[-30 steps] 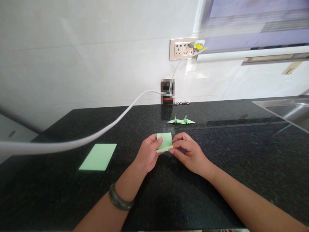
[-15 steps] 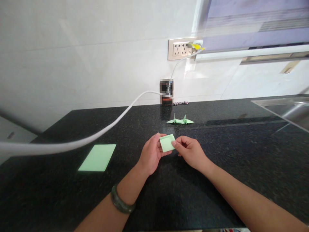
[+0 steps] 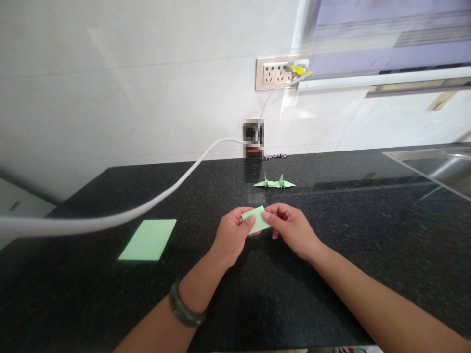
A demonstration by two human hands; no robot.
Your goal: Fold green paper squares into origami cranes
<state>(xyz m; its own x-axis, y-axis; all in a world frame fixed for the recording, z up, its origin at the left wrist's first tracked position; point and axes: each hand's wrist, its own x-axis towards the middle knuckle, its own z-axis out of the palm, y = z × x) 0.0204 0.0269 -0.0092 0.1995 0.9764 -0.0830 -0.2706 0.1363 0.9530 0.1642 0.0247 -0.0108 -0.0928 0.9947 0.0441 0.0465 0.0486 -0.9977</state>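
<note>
A small folded square of light green paper (image 3: 259, 225) is held above the dark countertop between both hands. My left hand (image 3: 232, 233) pinches its left side, thumb on top and fingers underneath. At the paper's right edge, my right hand (image 3: 289, 224) grips it between thumb and fingers. Just beyond the hands, two folded green paper cranes (image 3: 274, 184) sit side by side on the counter. Flat sheets of green paper (image 3: 147, 240) lie to the left of my left hand. The underside of the folded paper is hidden by my fingers.
A white cable (image 3: 147, 208) arcs across the left side to a small pixelated dark box (image 3: 253, 139) against the wall. Above it is a wall socket panel (image 3: 268, 73). A metal sink (image 3: 449, 169) is set into the black speckled counter (image 3: 368, 235) at the right.
My left thumb has come down onto the front of the folded paper, which was resting on the open fingers. The paper has tilted slightly, and its raised top edge now looks flat.
</note>
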